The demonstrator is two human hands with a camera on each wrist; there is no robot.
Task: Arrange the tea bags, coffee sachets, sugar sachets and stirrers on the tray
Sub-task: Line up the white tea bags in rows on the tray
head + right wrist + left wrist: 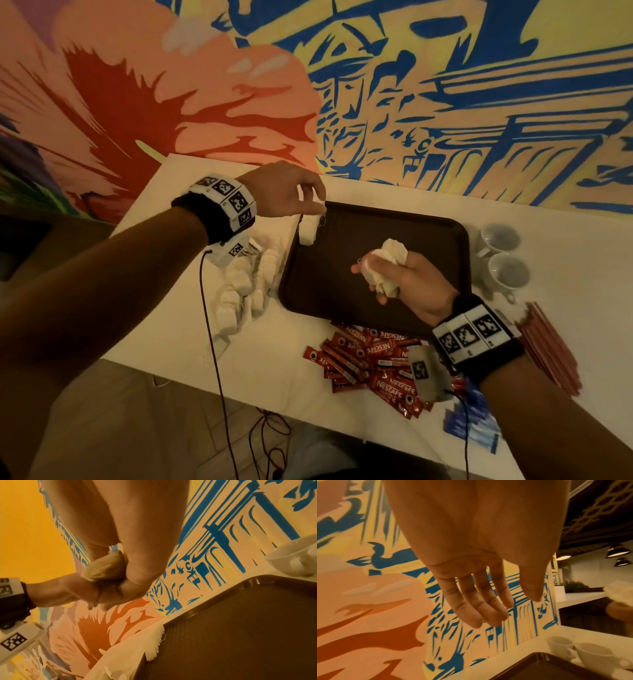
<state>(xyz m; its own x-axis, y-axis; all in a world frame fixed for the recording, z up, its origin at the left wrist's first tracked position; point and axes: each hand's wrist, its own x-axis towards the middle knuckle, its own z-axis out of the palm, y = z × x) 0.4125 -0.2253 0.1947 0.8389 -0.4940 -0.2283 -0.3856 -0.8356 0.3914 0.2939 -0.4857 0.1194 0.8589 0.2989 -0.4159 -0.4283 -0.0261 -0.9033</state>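
A dark brown tray (428, 233) lies on the white table with nothing on it. My left hand (313, 202) hovers over the tray's far left corner. A white tea bag (307, 231) hangs just below its fingers, with loose threads beside it. In the left wrist view the fingers (479, 609) are straight and spread, with nothing between them and the thumb. My right hand (376, 277) is held above the middle of the tray and grips a bunch of white tea bags (387, 260). In the right wrist view those tea bags (104, 568) are squeezed between thumb and fingers.
A pile of tea bags (239, 284) lies left of the tray. Red coffee sachets (370, 359) are heaped at the table's front edge, with blue sachets (469, 418) beside them. Red stirrers (548, 346) lie at the right. Two white cups (503, 253) stand beyond the tray's right side.
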